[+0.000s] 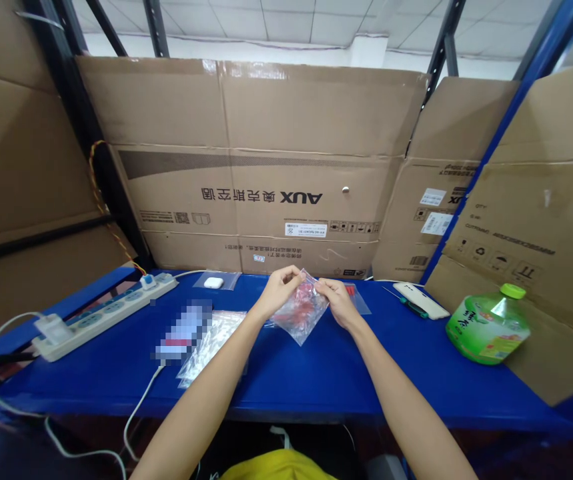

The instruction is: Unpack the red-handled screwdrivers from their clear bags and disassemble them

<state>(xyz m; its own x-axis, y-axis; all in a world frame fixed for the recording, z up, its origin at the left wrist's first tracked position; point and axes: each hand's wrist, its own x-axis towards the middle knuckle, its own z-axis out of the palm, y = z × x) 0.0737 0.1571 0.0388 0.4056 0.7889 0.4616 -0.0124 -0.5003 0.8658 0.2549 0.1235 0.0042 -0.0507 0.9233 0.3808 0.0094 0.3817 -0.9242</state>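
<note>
Cardboard walls (276, 167) back a blue bench (316, 373). Between both hands hangs a clear bag (300, 313) of red bits, mouth up, long axis sloping down. Left hand (279, 290) and right hand (339, 301) pinch its top corners, equally near.

Two bare forearms without sleeves, watch or bracelet end in the left hand (277, 291) and right hand (339, 301), ungloved, no rings visible. At 6 o'clock shows a yellow fabric garment (277, 465).
</note>
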